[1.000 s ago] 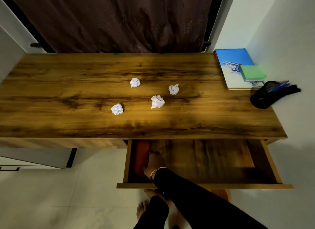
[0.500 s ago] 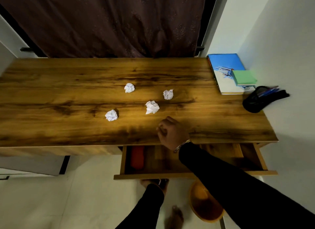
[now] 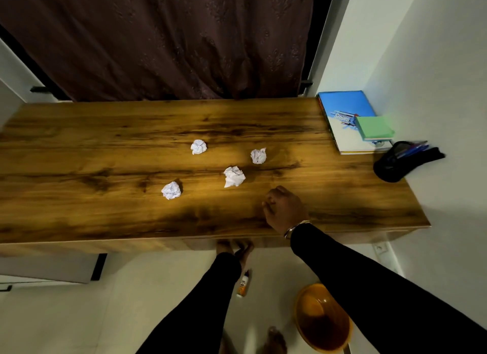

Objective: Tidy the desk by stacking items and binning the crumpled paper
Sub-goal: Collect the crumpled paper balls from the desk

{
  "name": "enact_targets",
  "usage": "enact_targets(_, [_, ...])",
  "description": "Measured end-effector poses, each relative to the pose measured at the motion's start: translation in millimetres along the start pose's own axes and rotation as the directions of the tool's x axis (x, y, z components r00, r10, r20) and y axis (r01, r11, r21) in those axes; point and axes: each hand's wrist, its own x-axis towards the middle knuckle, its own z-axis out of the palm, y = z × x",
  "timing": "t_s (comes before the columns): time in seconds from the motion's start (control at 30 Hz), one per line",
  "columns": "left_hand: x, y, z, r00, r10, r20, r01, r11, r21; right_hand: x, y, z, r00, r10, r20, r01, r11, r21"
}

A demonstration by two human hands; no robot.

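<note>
Several crumpled paper balls lie mid-desk: one at the back (image 3: pixel 198 146), one to the right (image 3: pixel 258 156), the largest in the middle (image 3: pixel 234 176) and one front left (image 3: pixel 171 190). My right hand (image 3: pixel 284 208) hovers over the desk's front edge, just right of the largest ball, with fingers curled and nothing visible in them. My left hand (image 3: pixel 234 247) presses against the closed drawer front under the desk edge, its fingertips partly hidden. An orange bin (image 3: pixel 322 319) stands on the floor below my right arm.
At the desk's far right lies a blue book stack (image 3: pixel 345 111) with a green pad (image 3: pixel 374 128) on top, and a black pen pouch (image 3: pixel 395 163) beside the wall. A small glue bottle (image 3: pixel 243 285) lies on the floor. A brown curtain hangs behind the wooden desk (image 3: pixel 79 148).
The drawer has gone from open to closed, my left hand against its front. My right hand came out of the drawer and up over the desk's front edge.
</note>
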Motion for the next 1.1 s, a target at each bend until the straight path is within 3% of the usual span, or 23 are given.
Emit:
enact_targets(0.3, [-1,11,-1,1.000,0.018,-0.016,-0.016,0.994,0.105,-11,1,3,1.000,0.019,-0.001,-0.019,1.000,-0.018])
enact_targets(0.37, [-6,15,-11,0.995,0.047,-0.086,-0.019,0.955,0.296,-13,1,2,0.999,0.037,0.014,-0.037,0.999,-0.023])
enact_targets(0.4, [-8,17,-20,0.992,0.036,-0.117,0.026,0.872,0.489,-14,2,2,0.999,0.046,0.017,-0.045,0.999,-0.027])
enact_targets(0.47, [-22,21,-34,0.992,0.002,-0.125,0.105,0.528,0.843,-14,0,1,0.998,0.053,0.025,-0.053,0.998,-0.017])
enact_targets(0.5, [-29,24,-37,0.995,-0.027,-0.094,0.097,0.359,0.928,-11,-2,0,0.998,0.049,0.031,-0.049,0.999,-0.005])
enact_targets(0.57, [-53,32,-32,0.997,-0.069,0.016,-0.010,0.088,0.996,2,-7,2,0.997,0.037,0.065,-0.036,0.999,-0.014])
enact_targets(0.63, [-71,46,-20,0.974,0.000,0.228,-0.228,-0.047,0.973,22,-17,4,0.992,0.040,0.121,-0.035,0.999,-0.040])
enact_targets(0.67, [-76,55,-14,0.923,0.086,0.375,-0.373,-0.048,0.927,33,-23,5,0.987,0.051,0.151,-0.045,0.998,-0.044])
enact_targets(0.73, [-84,79,-2,0.717,0.354,0.601,-0.621,-0.067,0.781,51,-39,7,0.980,0.076,0.183,-0.071,0.997,-0.032])
enact_targets(0.8, [-86,107,12,0.532,0.525,0.664,-0.722,-0.128,0.680,66,-55,13,0.977,0.079,0.199,-0.076,0.997,-0.019])
enact_targets(0.87, [-81,137,25,0.387,0.586,0.712,-0.786,-0.194,0.587,84,-64,29,0.971,0.053,0.234,-0.040,0.997,-0.059])
enact_targets(0.97, [-73,180,44,0.163,0.590,0.791,-0.749,-0.448,0.488,102,-74,61,0.926,0.047,0.375,0.023,0.983,-0.180])
enact_targets(1.03, [-62,203,50,0.073,0.572,0.817,-0.630,-0.609,0.483,107,-79,71,0.886,0.064,0.458,0.031,0.980,-0.197])
enact_targets(1.07, [-53,213,52,0.067,0.553,0.831,-0.518,-0.692,0.503,109,-80,71,0.893,0.069,0.446,0.009,0.986,-0.169])
enact_targets(1.1, [-41,224,53,0.132,0.539,0.832,-0.384,-0.746,0.544,113,-81,69,0.910,0.064,0.409,-0.015,0.992,-0.121])
